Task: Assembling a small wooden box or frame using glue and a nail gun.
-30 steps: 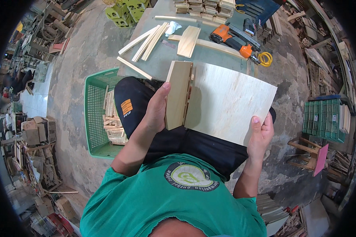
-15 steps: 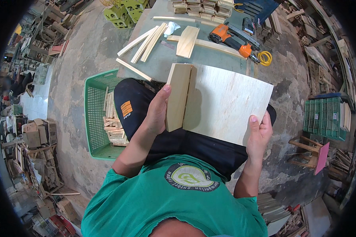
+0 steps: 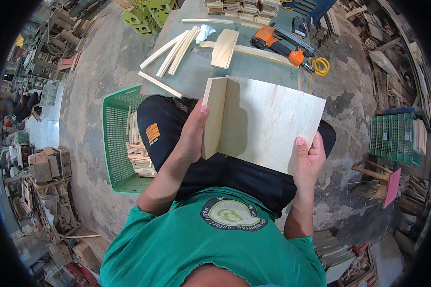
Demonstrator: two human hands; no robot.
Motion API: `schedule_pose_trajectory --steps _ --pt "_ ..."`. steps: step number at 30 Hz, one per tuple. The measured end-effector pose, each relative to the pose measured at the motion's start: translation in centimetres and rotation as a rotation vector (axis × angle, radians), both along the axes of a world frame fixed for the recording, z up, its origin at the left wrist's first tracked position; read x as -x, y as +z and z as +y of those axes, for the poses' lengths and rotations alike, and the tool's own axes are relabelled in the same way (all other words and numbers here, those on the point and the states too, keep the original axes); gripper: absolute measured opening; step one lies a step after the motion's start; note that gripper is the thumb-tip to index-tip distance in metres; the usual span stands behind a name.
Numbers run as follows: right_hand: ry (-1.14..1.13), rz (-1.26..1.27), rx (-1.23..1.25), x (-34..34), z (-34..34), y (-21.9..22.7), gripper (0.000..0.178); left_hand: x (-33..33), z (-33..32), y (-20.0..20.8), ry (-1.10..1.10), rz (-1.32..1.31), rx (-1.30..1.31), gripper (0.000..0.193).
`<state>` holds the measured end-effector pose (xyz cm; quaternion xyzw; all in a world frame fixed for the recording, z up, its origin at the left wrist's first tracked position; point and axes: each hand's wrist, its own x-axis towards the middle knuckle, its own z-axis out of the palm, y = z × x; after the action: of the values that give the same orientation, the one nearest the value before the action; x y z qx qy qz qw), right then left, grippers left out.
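Note:
Over my lap I hold a thin, pale plywood panel (image 3: 268,124) with a narrower wooden board (image 3: 214,115) standing along its left edge. My left hand (image 3: 193,136) is closed on the outer side of that narrow board, thumb along its edge. My right hand (image 3: 309,160) grips the panel's lower right edge, thumb on top and fingers behind. Beyond the panel, on the table, lie a short shaped wooden board (image 3: 224,49), several thin wood strips (image 3: 177,53) and an orange and black nail gun (image 3: 277,47).
The grey-green table (image 3: 177,83) stands ahead, with stacked wood pieces (image 3: 242,10) at its back. A green plastic basket (image 3: 111,143) of wood pieces sits at my left. A coiled yellow air hose (image 3: 321,66) hangs by the nail gun. Green crates (image 3: 392,136) and a pink-topped stool (image 3: 391,188) stand right.
The panel has tilted and shifted slightly left in my hands, so the narrow board shows more edge-on. My right hand moved a little left with it. Both grips stay.

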<state>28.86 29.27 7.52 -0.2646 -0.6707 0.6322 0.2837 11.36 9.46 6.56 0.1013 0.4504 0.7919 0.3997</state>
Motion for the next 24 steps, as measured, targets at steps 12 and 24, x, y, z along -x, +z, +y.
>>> schedule_pose_trajectory --steps 12,24 --pt "0.591 -0.121 -0.065 7.9 -2.0 -0.2 0.046 3.8 -12.3 -2.8 0.292 -0.248 0.135 0.062" --pt "0.964 -0.359 -1.835 36.3 7.0 -8.8 0.043 4.5 -17.9 -0.7 0.53 -0.178 0.054 0.062"
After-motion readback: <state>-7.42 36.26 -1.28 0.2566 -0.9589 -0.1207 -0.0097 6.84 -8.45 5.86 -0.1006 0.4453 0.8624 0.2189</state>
